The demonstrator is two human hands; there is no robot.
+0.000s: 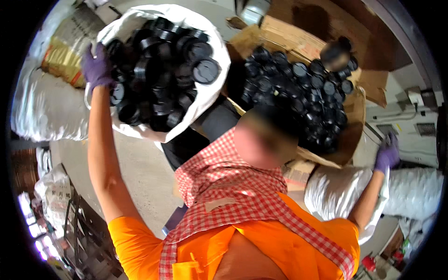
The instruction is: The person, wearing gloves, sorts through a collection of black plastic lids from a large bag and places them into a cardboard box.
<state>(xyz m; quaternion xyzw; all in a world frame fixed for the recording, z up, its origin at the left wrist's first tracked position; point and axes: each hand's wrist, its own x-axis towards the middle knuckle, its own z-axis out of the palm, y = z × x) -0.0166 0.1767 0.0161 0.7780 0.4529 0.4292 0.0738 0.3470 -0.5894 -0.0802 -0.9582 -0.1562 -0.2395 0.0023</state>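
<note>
My left hand (97, 67), in a purple glove, is at the left rim of a white woven sack (219, 44). Its fingers are spread and nothing shows in them. Large black screw caps (163, 70) with ribbed sides fill this sack. Out at the far right is my right hand (387, 153), also purple-gloved, with its fingers partly stretched out. White sack material (376, 205) hangs beside its wrist; I see no grip on it. Between the hands, an opened cardboard box (357, 123) holds many smaller black caps (317, 88).
Stuffed white sacks (46, 107) stand at the left, below a yellow-marked sack (63, 65). More white sacks (415, 191) lie at the right. A grey cabinet (403, 133) is behind my right hand. Metal racking (79, 233) stands at the lower left.
</note>
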